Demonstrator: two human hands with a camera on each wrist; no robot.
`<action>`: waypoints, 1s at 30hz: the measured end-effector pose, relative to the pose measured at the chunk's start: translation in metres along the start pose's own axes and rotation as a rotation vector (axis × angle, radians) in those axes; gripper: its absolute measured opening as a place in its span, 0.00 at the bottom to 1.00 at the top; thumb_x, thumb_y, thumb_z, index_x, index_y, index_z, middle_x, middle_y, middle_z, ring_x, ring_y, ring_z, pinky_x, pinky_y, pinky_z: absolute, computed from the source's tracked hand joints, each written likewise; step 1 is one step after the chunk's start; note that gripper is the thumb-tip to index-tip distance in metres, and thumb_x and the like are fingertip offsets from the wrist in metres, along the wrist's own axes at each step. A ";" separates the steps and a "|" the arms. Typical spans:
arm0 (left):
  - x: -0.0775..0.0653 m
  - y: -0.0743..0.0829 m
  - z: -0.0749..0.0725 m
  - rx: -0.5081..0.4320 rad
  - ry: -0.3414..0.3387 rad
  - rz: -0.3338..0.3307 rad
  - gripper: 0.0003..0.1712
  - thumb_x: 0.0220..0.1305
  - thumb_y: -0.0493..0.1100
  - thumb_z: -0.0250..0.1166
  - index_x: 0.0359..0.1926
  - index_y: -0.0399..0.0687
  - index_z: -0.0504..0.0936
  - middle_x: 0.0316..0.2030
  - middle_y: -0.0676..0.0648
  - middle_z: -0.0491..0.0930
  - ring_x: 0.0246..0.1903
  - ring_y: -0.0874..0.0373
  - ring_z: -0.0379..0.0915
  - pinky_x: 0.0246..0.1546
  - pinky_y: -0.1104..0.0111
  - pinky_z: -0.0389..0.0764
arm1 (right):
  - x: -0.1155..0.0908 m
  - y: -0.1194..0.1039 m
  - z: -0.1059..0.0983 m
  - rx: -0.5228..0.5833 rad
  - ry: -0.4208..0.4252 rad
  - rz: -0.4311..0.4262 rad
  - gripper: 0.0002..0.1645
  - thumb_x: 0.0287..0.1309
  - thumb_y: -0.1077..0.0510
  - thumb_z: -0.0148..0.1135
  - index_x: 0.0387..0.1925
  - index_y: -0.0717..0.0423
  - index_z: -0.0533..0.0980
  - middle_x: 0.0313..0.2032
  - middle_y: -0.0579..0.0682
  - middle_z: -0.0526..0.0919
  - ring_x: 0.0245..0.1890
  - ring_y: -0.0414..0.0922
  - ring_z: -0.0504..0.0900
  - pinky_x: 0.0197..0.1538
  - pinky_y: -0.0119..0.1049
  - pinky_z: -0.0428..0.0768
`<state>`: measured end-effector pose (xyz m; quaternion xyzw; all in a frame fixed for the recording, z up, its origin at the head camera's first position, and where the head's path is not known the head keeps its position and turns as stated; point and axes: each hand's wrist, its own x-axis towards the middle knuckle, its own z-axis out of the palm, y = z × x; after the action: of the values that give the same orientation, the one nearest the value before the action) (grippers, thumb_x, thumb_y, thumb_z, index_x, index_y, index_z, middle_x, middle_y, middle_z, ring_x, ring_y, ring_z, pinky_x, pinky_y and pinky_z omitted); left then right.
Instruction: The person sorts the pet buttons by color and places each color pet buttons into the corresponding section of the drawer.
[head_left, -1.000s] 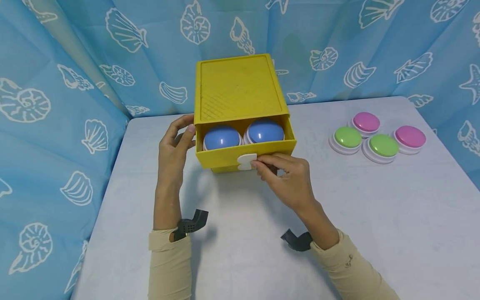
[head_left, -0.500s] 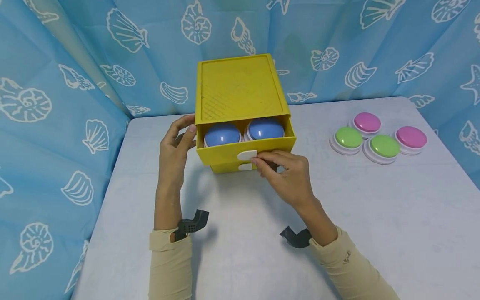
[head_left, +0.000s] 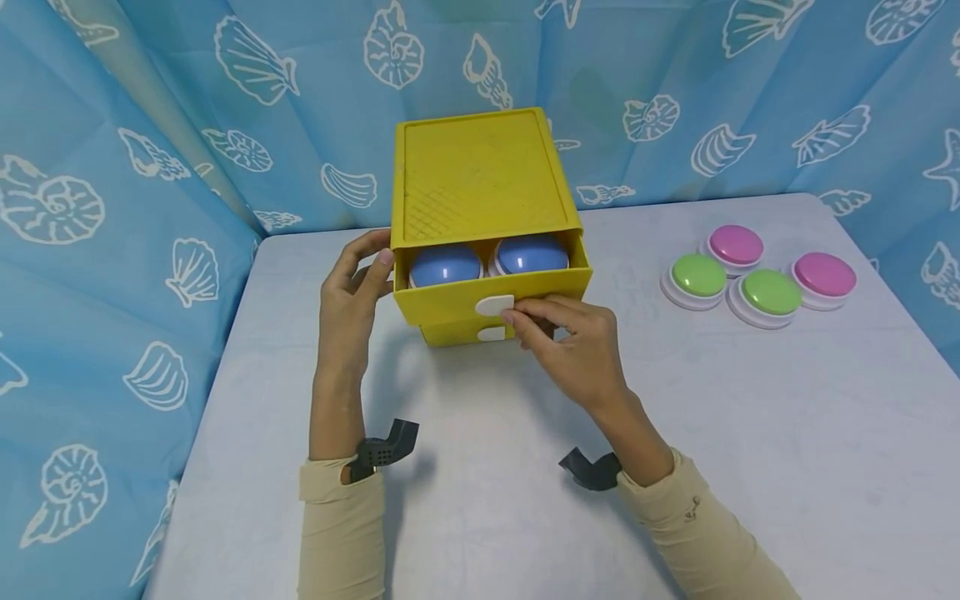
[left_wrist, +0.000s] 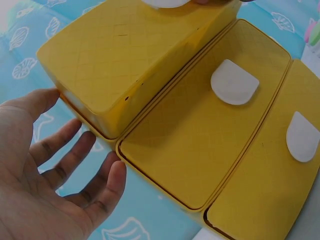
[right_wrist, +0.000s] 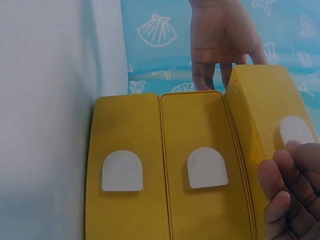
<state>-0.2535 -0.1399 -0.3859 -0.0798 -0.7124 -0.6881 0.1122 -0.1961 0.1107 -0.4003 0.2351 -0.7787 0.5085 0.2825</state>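
A yellow cabinet (head_left: 480, 175) with three stacked drawers stands at the back of the table. Its top drawer (head_left: 450, 303) is partly out, and two blue domed discs with white rims, the left blue disc (head_left: 446, 265) and the right blue disc (head_left: 532, 252), sit inside. My right hand (head_left: 573, 346) pinches the white handle (right_wrist: 294, 129) of this drawer between thumb and fingers. With its thumb at the front edge, my left hand (head_left: 352, 292) rests against the cabinet's left side, fingers loosely bent. In the left wrist view, the middle drawer (left_wrist: 200, 130) and bottom drawer (left_wrist: 270, 175) are closed.
To the right on the white table (head_left: 480, 483) lie two green discs, one a front green disc (head_left: 771, 292), and two pink discs, one a rear pink disc (head_left: 735, 244). A blue shell-patterned curtain (head_left: 300, 108) hangs behind and along the left.
The top drawer has slid a little further into the cabinet, with my right hand moving along at its handle. The lower handle shows more. My left hand has stayed in place.
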 end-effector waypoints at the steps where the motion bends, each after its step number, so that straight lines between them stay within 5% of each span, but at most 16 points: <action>1: 0.000 0.000 0.000 -0.002 0.000 -0.001 0.25 0.68 0.59 0.64 0.62 0.55 0.79 0.59 0.50 0.73 0.58 0.52 0.74 0.57 0.57 0.76 | 0.000 0.000 0.000 -0.002 0.000 0.001 0.07 0.51 0.69 0.75 0.34 0.63 0.87 0.22 0.46 0.83 0.22 0.38 0.75 0.28 0.26 0.75; 30: 0.001 -0.001 -0.001 -0.004 -0.001 -0.001 0.25 0.69 0.58 0.64 0.62 0.56 0.79 0.59 0.50 0.73 0.56 0.52 0.75 0.57 0.52 0.77 | 0.014 0.010 0.005 0.031 0.021 -0.004 0.07 0.50 0.71 0.74 0.34 0.63 0.87 0.24 0.47 0.85 0.21 0.40 0.78 0.28 0.26 0.77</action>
<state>-0.2547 -0.1408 -0.3869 -0.0801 -0.7110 -0.6897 0.1111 -0.2143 0.1084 -0.3988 0.2357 -0.7672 0.5225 0.2878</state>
